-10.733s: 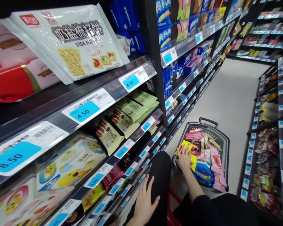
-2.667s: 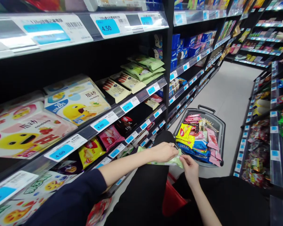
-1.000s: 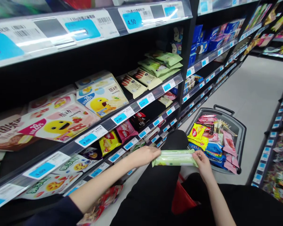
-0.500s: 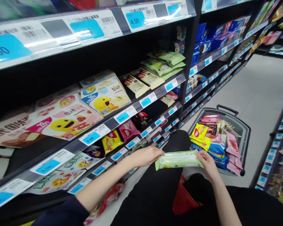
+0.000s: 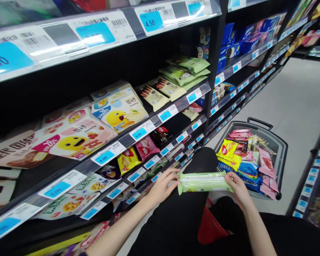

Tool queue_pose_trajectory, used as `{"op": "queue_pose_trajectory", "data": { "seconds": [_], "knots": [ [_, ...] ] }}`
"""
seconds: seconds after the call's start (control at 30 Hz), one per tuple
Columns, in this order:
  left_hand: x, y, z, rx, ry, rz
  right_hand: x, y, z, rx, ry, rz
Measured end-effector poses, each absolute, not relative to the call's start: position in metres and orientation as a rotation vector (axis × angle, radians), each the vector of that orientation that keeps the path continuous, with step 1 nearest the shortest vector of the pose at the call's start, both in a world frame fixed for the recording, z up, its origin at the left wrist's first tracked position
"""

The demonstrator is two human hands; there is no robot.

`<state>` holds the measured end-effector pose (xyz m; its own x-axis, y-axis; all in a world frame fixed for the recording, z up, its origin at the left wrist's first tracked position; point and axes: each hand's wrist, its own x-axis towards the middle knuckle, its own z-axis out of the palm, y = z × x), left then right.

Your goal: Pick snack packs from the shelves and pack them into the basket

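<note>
A green packet (image 5: 202,182) is lying nearly level between the two hands, its long side running crosswise in front of a black-clad leg (image 5: 173,213); whether it is touching the leg, I cannot tell. The right hand (image 5: 237,188) is pinching the packet's right end between thumb and fingers, closed firmly on the corner. The left hand (image 5: 162,186) is meeting the opposite end with thumb and fingers somewhat parted; they are touching the wrapper, but I cannot tell whether they are gripping it. Below the packet, a red object (image 5: 210,225) is showing beside the leg. Just beyond the right hand, a grey basket (image 5: 282,149) is standing on the floor (image 5: 306,96), holding yellow packets (image 5: 226,149), blue packets (image 5: 246,169) and pink packets (image 5: 266,165). Farther left, shelves are carrying cream packets (image 5: 153,96), flat green bags (image 5: 181,74) and printed cartons (image 5: 120,110).
</note>
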<state>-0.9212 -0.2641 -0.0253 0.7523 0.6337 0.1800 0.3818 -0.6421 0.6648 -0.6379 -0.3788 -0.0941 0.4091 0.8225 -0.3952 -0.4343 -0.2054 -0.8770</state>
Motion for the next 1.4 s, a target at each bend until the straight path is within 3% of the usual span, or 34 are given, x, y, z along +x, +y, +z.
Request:
{"op": "queue_pose_trajectory", "data": {
  "seconds": [0.7,1.13,1.4],
  "knots": [
    [-0.885,-0.266,-0.041,2.032,1.331,0.282,-0.637,-0.386,-0.099,-1.338,-0.469,1.081],
    [-0.886,-0.259,-0.060,1.196,0.988,0.390,-0.645,-0.377,-0.116,-1.602,-0.594,0.964],
    [-0.887,-0.250,-0.070,0.939,0.947,0.503,-0.661,-0.375,-0.100,-1.331,-0.431,1.250]
  ]
}}
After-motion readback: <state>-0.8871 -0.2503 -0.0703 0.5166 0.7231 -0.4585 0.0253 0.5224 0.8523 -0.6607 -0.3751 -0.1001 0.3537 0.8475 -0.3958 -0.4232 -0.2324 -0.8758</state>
